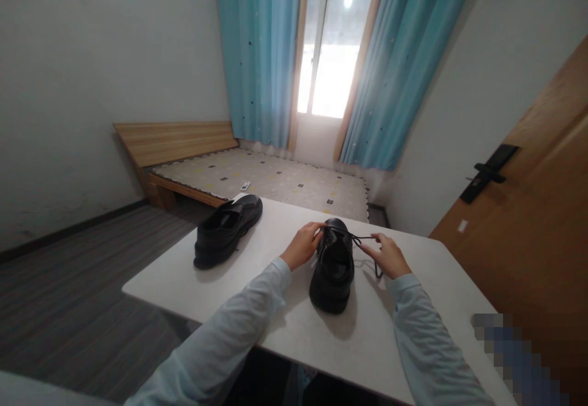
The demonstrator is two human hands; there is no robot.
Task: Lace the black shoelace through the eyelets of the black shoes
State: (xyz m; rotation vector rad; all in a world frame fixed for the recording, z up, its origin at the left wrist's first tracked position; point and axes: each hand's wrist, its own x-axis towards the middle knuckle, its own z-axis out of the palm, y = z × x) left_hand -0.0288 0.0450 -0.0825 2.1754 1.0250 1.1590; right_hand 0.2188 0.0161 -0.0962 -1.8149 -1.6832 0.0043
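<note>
A black shoe [331, 274] stands upright on the white table, its heel toward me and its toe pointing away. My left hand [303, 245] is at the shoe's left side, fingers closed near the front of the lacing; what lies between the fingertips is hard to see. To the right of the shoe, my right hand [387, 254] pinches a black shoelace [365, 237], which runs taut from the shoe to the fingers. A loose length of lace hangs below that hand. Another black shoe [228, 229] rests at the table's far left, apart from both hands.
The white table [285, 332] has edges close to me and on the left. Behind it is a low bed [285, 176] with a small white device [245, 186] on it. A wooden door [528, 210] stands on the right, and blue curtains [261, 51] flank the window.
</note>
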